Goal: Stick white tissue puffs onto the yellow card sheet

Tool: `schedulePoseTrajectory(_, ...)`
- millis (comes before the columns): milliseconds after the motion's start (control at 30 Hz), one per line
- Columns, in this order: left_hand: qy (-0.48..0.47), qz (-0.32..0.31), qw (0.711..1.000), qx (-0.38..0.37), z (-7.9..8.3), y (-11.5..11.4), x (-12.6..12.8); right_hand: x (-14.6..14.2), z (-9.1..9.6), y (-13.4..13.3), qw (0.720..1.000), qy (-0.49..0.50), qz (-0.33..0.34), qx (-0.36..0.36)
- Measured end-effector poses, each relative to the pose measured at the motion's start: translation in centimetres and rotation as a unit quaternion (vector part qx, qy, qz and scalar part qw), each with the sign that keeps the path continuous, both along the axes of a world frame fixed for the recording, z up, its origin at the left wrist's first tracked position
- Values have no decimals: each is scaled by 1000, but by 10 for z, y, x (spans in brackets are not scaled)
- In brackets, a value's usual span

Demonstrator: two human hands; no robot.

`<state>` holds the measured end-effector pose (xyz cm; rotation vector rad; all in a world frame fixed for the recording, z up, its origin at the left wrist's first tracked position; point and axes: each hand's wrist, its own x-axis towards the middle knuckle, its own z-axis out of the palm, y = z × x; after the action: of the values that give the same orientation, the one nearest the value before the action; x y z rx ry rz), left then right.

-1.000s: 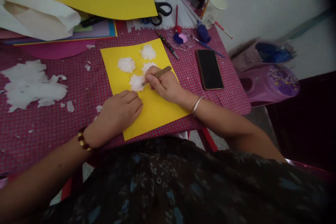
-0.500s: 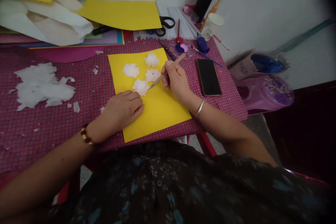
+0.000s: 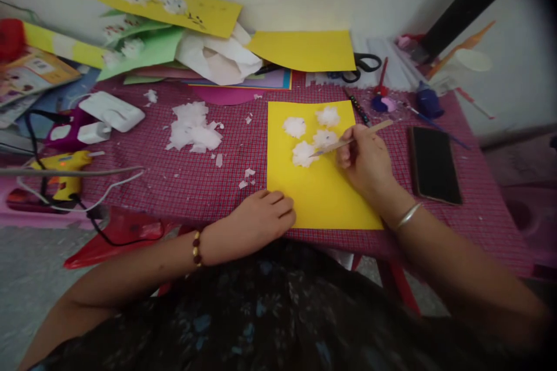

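Observation:
A yellow paper sheet (image 3: 319,191) lies on the red checked tablecloth (image 3: 191,179). Several white fluffy tissue tufts (image 3: 303,153) are stuck on its upper part. My right hand (image 3: 366,162) rests on the sheet's right side, fingers closed on a thin wooden-handled brush (image 3: 357,137) whose tip touches the tufts. My left hand (image 3: 256,222) lies with its fingers curled at the sheet's lower left corner, holding nothing that I can see.
Torn white tissue (image 3: 191,127) lies left of the sheet. A black phone (image 3: 433,165) sits at the right. Scissors (image 3: 361,64), a paint bottle (image 3: 429,101) and coloured papers (image 3: 304,49) line the back. A yellow glue gun (image 3: 65,165) with cables is at far left.
The view has swung left, bringing the glue gun and more papers into sight. My left hand slid down to the sheet's lower left corner. My right hand keeps the brush at the tufts.

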<state>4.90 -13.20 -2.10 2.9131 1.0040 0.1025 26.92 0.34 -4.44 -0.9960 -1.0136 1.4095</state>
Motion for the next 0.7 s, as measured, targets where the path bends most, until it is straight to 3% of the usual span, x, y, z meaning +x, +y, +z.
schedulePoseTrajectory(100, 28, 15, 999, -26, 10, 10, -2, 5, 8, 4, 1000, -12, -15, 16)
schedulePoseTrajectory(200, -12, 20, 998, -61, 16, 9, -4, 20, 15, 2, 999, -37, -10, 34)
schedulePoseTrajectory(400, -152, 106, 981, -55, -1, -9, -15, 68, 18, -35, 995, -97, 19, -34)
schedulePoseTrajectory(533, -210, 125, 965, -91, -8, -6, -13, 81, 21, -60, 992, -83, 37, -93)
schedulePoseTrajectory(700, -270, 138, 946, -118, -6, 3, -11, 93, 23, -66, 998, -47, 6, -36)
